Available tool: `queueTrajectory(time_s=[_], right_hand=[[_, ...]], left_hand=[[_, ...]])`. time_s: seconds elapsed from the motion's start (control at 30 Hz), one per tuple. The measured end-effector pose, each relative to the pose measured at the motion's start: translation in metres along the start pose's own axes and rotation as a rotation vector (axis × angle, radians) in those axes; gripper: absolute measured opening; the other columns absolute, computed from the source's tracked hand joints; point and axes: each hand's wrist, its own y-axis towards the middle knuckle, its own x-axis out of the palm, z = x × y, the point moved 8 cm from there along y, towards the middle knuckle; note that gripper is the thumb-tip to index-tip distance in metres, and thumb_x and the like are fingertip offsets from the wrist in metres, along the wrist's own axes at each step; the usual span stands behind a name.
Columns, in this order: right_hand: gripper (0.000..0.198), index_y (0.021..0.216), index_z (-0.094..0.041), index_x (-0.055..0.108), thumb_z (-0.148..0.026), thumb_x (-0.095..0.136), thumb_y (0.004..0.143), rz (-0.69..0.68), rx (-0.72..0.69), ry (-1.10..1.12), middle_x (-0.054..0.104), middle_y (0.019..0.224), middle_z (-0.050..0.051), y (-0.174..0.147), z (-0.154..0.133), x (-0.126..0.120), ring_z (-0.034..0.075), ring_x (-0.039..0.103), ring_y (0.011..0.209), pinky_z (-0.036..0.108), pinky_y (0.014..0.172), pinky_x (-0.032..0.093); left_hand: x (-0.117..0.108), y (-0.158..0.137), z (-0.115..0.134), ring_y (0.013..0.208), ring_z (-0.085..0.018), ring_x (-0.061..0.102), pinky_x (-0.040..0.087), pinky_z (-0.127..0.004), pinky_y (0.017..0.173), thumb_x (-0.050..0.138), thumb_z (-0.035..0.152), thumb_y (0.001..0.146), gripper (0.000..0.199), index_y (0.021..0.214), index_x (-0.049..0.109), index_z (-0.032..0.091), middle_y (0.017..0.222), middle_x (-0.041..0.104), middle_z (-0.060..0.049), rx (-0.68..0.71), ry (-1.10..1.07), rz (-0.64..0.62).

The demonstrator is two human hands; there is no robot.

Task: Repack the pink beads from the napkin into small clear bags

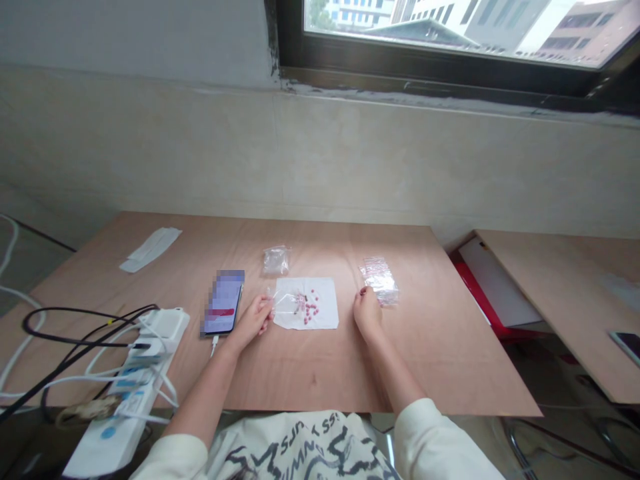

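A white sheet of paper (327,303) lies in the middle of the table, with several small pink-red beads (309,310) on its right half. My left hand (255,317) is at the paper's left edge. Its fingers pinch a clear plastic bag (286,301) that reaches over the sheet towards the beads. To the right of the paper, my right hand (367,310) has its fingers pressed together by the near left corner of a flat stack of clear plastic bags (381,277). What those fingertips hold, if anything, is too small to make out.
Behind the paper lies a crumpled clear packet (276,260). A phone (225,301) with a charging cable is left of my left hand. A white strip (151,249) rests at the far left. A power strip (125,400) with tangled cables fills the front left.
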Motion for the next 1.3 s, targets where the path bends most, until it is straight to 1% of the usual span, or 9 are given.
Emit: queueTrajectory(time_s=[0.3, 0.43, 0.53, 0.63, 0.73, 0.8, 0.93, 1.13, 1.3], right_hand=[[0.016, 0.081, -0.013, 0.051, -0.016, 0.036, 0.076, 0.052, -0.043, -0.003, 0.059, 0.077, 0.011, 0.006, 0.002, -0.003, 0.02, 0.054, 0.068, 0.027, 0.057, 0.033], [0.011, 0.073, -0.014, 0.049, -0.014, 0.039, 0.07, 0.066, -0.083, 0.051, 0.056, 0.066, 0.008, 0.004, 0.001, -0.003, 0.019, 0.052, 0.062, 0.027, 0.057, 0.034], [0.006, 0.068, -0.016, 0.047, -0.016, 0.041, 0.068, 0.003, -0.142, 0.201, 0.052, 0.058, 0.003, -0.005, -0.013, 0.009, 0.016, 0.05, 0.057, 0.026, 0.055, 0.036], [0.004, 0.069, -0.018, 0.045, -0.018, 0.041, 0.068, -0.116, -0.247, 0.361, 0.05, 0.056, 0.0, -0.02, -0.042, 0.031, 0.014, 0.049, 0.055, 0.023, 0.053, 0.036], [0.005, 0.07, -0.018, 0.045, -0.018, 0.041, 0.069, -0.217, -0.308, 0.384, 0.051, 0.056, -0.001, -0.032, -0.068, 0.054, 0.013, 0.049, 0.054, 0.022, 0.053, 0.036], [0.005, 0.07, -0.018, 0.046, -0.017, 0.041, 0.069, -0.231, -0.326, 0.35, 0.052, 0.058, 0.0, -0.034, -0.077, 0.063, 0.013, 0.049, 0.055, 0.022, 0.053, 0.035], [0.006, 0.072, -0.018, 0.049, -0.02, 0.043, 0.071, -0.234, -0.34, 0.321, 0.053, 0.06, 0.0, -0.032, -0.08, 0.069, 0.012, 0.049, 0.057, 0.021, 0.053, 0.033], [0.017, 0.077, -0.018, 0.055, -0.031, 0.045, 0.075, -0.29, -0.294, 0.55, 0.052, 0.055, -0.002, -0.036, -0.076, 0.067, 0.011, 0.049, 0.052, 0.02, 0.051, 0.034], [0.028, 0.067, -0.015, 0.058, -0.043, 0.053, 0.067, -0.459, -0.204, 0.725, 0.049, 0.049, -0.002, -0.042, -0.075, 0.086, 0.009, 0.043, 0.044, 0.02, 0.043, 0.029]], left_hand=[[0.002, 0.003, 0.007, 0.03, -0.003, 0.034, 0.024, -0.013, 0.027, 0.049, 0.045, 0.07, 0.034, 0.086, 0.036, 0.019, 0.055, 0.051, 0.007, 0.048, 0.051, -0.027], [0.003, 0.002, 0.006, 0.031, -0.003, 0.035, 0.025, -0.013, 0.027, 0.05, 0.044, 0.072, 0.032, 0.086, 0.036, 0.019, 0.056, 0.052, 0.006, 0.063, 0.047, -0.041], [0.004, 0.002, 0.006, 0.031, -0.003, 0.034, 0.024, -0.012, 0.027, 0.049, 0.043, 0.073, 0.03, 0.085, 0.036, 0.019, 0.055, 0.052, 0.007, 0.085, 0.042, -0.054], [0.005, 0.001, 0.005, 0.03, -0.003, 0.034, 0.024, -0.013, 0.026, 0.05, 0.043, 0.072, 0.03, 0.082, 0.035, 0.019, 0.055, 0.054, 0.006, 0.098, 0.04, -0.052], [0.006, 0.0, 0.007, 0.028, -0.004, 0.035, 0.025, -0.013, 0.028, 0.05, 0.043, 0.072, 0.03, 0.078, 0.034, 0.019, 0.047, 0.052, 0.008, 0.089, 0.045, -0.057], [0.006, 0.0, 0.009, 0.027, -0.004, 0.036, 0.026, -0.013, 0.028, 0.05, 0.044, 0.073, 0.03, 0.077, 0.034, 0.019, 0.044, 0.051, 0.008, 0.082, 0.051, -0.064], [0.005, 0.001, 0.013, 0.026, -0.004, 0.034, 0.023, -0.013, 0.026, 0.049, 0.045, 0.072, 0.031, 0.079, 0.035, 0.019, 0.046, 0.052, 0.008, 0.076, 0.075, -0.056], [0.006, 0.003, 0.009, 0.027, -0.003, 0.032, 0.024, -0.012, 0.026, 0.046, 0.046, 0.074, 0.03, 0.082, 0.037, 0.018, 0.044, 0.046, 0.01, 0.071, 0.019, -0.069], [0.013, 0.0, 0.013, 0.028, -0.003, 0.032, 0.026, -0.012, 0.028, 0.044, 0.047, 0.075, 0.031, 0.081, 0.038, 0.018, 0.042, 0.046, 0.01, 0.053, -0.02, -0.081]])
